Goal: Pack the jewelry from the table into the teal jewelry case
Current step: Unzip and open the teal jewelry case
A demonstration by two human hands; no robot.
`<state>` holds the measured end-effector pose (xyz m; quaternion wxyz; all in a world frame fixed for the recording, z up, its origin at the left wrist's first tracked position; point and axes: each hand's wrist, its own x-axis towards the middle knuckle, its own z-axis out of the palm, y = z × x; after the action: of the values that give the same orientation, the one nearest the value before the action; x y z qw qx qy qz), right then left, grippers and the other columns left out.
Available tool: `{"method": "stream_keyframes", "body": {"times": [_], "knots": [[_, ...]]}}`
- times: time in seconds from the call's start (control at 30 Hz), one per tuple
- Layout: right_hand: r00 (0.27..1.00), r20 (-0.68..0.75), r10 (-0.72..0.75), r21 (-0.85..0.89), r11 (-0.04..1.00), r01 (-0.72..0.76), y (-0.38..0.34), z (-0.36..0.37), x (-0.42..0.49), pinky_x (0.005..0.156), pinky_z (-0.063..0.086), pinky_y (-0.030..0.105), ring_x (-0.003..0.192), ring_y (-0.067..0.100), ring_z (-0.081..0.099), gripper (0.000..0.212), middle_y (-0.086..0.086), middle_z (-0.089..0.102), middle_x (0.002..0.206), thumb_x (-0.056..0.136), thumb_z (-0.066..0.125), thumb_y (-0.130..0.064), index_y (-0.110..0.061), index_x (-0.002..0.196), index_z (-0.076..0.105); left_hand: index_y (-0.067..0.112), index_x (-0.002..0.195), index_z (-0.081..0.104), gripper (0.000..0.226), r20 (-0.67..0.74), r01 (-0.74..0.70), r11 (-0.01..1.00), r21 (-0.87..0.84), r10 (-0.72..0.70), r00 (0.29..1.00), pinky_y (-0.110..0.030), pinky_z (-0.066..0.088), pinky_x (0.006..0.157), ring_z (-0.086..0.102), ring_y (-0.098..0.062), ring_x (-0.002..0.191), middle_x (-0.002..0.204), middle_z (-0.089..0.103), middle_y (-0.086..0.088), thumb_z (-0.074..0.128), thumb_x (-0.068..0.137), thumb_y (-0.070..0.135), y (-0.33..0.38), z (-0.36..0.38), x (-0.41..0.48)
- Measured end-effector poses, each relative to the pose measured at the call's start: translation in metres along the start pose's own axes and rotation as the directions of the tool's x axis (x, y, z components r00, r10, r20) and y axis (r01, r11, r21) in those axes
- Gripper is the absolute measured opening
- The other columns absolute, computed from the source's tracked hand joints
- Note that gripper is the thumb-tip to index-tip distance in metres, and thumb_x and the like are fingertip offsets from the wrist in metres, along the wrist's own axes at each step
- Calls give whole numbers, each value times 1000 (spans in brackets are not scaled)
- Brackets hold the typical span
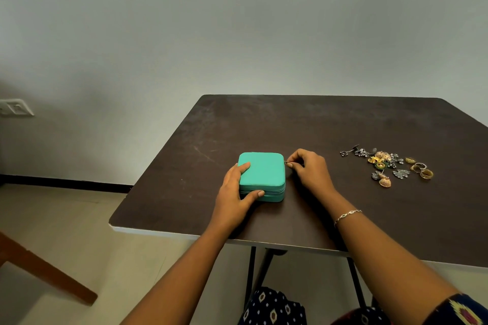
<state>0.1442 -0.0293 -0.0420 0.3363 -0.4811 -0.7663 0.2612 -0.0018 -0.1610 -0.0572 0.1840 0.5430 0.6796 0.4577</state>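
The teal jewelry case (264,171) lies closed on the dark table (317,124), near its front left part. My left hand (235,192) grips the case's left side, fingers on the lid and thumb along the front wall. My right hand (309,169) sits at the case's right rear corner and pinches the small metal zipper pull (286,162). A pile of jewelry (385,163) lies on the table to the right: silver and gold earrings, with several gold rings (421,169) at its right end.
The table's front edge (237,241) runs close to my body, its left corner at the lower left. A wooden furniture leg (45,272) stands on the floor at left. A wall socket (15,107) is on the left wall.
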Motion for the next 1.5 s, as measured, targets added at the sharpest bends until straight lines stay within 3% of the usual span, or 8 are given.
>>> {"method": "stream_keyframes", "body": {"times": [0.27, 0.83, 1.0, 1.07, 1.17, 1.23, 1.37, 1.5], "knots": [[1000, 16, 13, -101, 995, -12, -4, -9, -37, 81, 49, 38, 85, 20, 60, 5, 4, 67, 87, 84, 61, -9, -11, 81, 64, 22, 137, 35, 64, -12, -8, 1000, 22, 8, 1000, -33, 33, 106, 32, -17, 133, 148, 30, -2, 67, 82, 23, 1, 1, 0], [1000, -26, -9, -68, 998, 7, -37, 11, -100, 76, 49, 31, 87, 15, 57, 9, 0, 63, 92, 84, 63, -19, -13, 89, 63, 21, 139, 31, 63, -15, -32, 997, 68, 33, 999, -32, 34, 105, 32, -18, 134, 149, 29, -3, 64, 85, 23, 2, 3, 0], [998, -66, 3, 109, 994, 5, -38, 4, -99, 64, 42, 23, 75, 12, 58, 17, -2, 65, 79, 84, 64, -31, -15, 82, 68, 24, 144, 21, 75, -26, -51, 995, 83, 54, 998, -34, 29, 108, 22, -18, 139, 153, 18, -5, 65, 83, 30, 1, 4, -3], [991, -122, 55, 215, 976, -28, -34, -2, -94, 60, 42, 22, 71, 12, 59, 16, -3, 65, 73, 86, 61, -28, -16, 78, 67, 24, 144, 20, 79, -155, -57, 991, 121, 76, 985, -36, 31, 107, 22, -18, 138, 152, 19, -7, 65, 80, 38, 3, 5, -8], [977, -137, 163, 389, 916, -98, -24, -3, -75, 70, 49, 28, 78, 11, 59, 4, -4, 64, 80, 86, 61, -21, -18, 84, 63, 20, 121, 43, 52, -434, -91, 919, 385, 267, 861, -36, 47, 87, 42, -19, 114, 124, 49, -14, 52, 81, 51, 5, 8, -16], [971, -86, 224, 494, 856, -154, -19, 1, -60, 86, 51, 40, 94, 15, 59, 13, 0, 65, 97, 85, 62, -22, -18, 98, 62, 18, 98, 50, 39, -450, -100, 847, 522, 372, 812, -30, 47, 65, 50, -19, 89, 100, 57, -9, 48, 80, 52, 8, 11, -18], [978, 18, 210, 593, 785, -179, -24, 11, -39, 105, 40, 39, 121, 18, 48, 37, 8, 53, 130, 87, 61, -23, -13, 121, 52, 19, 62, 55, 43, -348, -122, 769, 627, 417, 840, -23, 35, 40, 50, -13, 51, 61, 56, 1, 43, 80, 56, 19, 16, -25], [986, 75, 152, 650, 742, -164, -28, 18, -38, 107, 36, 33, 127, 16, 42, 51, 4, 45, 137, 86, 62, -20, -13, 132, 43, 21, 50, 50, 55, -234, -39, 705, 708, 286, 929, -18, 30, 33, 48, -12, 34, 43, 52, 4, 38, 73, 69, 20, 28, -30]]}}
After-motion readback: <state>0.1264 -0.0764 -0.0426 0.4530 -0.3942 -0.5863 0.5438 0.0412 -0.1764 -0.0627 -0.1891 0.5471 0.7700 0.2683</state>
